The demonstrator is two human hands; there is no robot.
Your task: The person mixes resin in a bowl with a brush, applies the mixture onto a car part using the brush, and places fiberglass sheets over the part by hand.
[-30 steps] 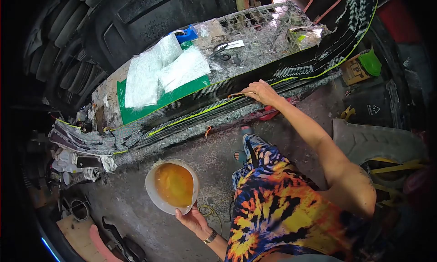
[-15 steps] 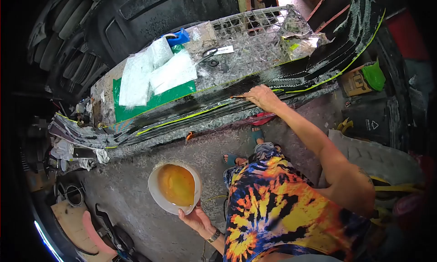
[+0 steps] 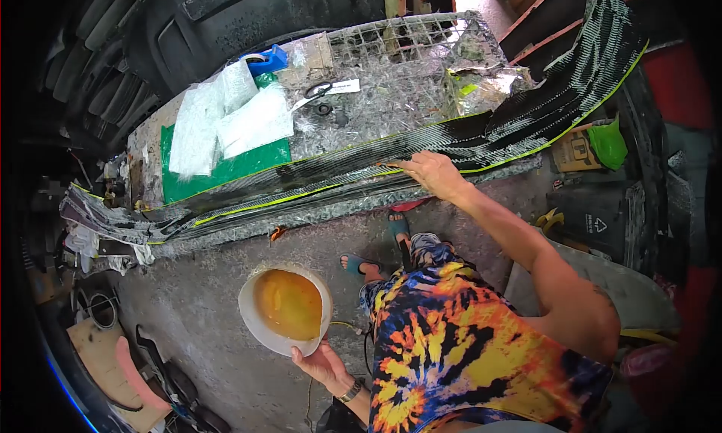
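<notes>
Moving toward three o'clock along a black woven strip (image 3: 519,136), the right hand (image 3: 435,174) is pinching a slim brown tool (image 3: 389,165), the left hand (image 3: 323,364) gripping a white plastic bucket (image 3: 256,315).

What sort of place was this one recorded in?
Probably a fibreglass or composites workshop: white fibre mats lie on a strand-littered workbench, a long black woven-fibre piece runs along its near edge, and the left hand holds a tub of amber liquid.

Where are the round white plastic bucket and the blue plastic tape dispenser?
Round white plastic bucket (image 3: 259,331), head view: lower-left wall.
Blue plastic tape dispenser (image 3: 276,58), head view: right part of body.
</notes>
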